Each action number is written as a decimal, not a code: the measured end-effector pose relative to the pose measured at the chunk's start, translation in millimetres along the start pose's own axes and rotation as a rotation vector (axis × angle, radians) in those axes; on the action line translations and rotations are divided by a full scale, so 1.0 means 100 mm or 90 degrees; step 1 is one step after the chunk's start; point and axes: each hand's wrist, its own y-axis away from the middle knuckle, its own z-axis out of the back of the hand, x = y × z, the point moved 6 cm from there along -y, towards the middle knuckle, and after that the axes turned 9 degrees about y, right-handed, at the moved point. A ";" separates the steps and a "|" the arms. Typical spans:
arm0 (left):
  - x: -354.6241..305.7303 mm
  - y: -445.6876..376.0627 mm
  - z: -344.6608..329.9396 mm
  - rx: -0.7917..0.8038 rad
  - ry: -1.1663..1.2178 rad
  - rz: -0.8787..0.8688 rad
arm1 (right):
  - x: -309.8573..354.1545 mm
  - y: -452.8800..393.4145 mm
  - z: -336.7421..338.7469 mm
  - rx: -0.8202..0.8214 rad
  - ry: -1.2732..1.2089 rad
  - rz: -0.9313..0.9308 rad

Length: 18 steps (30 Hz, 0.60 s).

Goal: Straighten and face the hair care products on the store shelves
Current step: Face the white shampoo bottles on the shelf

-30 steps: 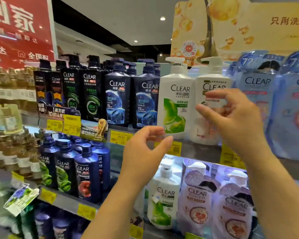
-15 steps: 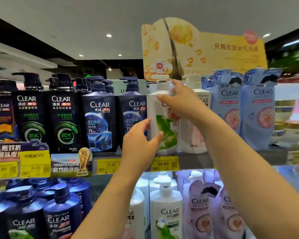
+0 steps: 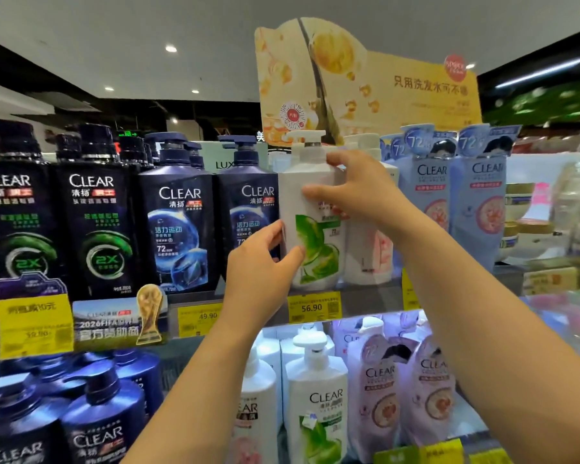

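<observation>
We are holding the white pump bottle (image 3: 310, 209) with both hands as it is standing upright on the upper shelf (image 3: 365, 298), just above the yellow 56.90 price tag (image 3: 313, 307). Our left hand (image 3: 260, 262) is gripping its lower left edge, thumb curling onto the green leaf label and the fingers wrapping round the side that is touching the dark blue bottle (image 3: 248, 216). Our right hand (image 3: 355, 189) is clamping the upper right part of the body, thumb lying across the front where the brand name would be and the fingers reaching over the shoulder below the pump. So the bottle is sitting between the two grips, low left and high right, with its green label facing us. Just beside it on the right, a second white bottle with a pink label (image 3: 369, 256) is standing partly behind our right wrist. Pale blue refill pouches (image 3: 456, 195) are lining the shelf further right, and black bottles (image 3: 61, 209) are filling the left end.
</observation>
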 end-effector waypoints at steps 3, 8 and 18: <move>0.00 0.01 0.02 -0.007 0.012 -0.002 | -0.05 0.07 -0.01 0.033 -0.038 -0.020; 0.00 0.06 0.06 -0.020 0.068 0.008 | -0.05 0.18 0.04 0.077 -0.118 -0.033; -0.01 0.22 0.19 -0.014 0.101 0.008 | 0.19 0.45 0.01 0.063 -0.082 0.074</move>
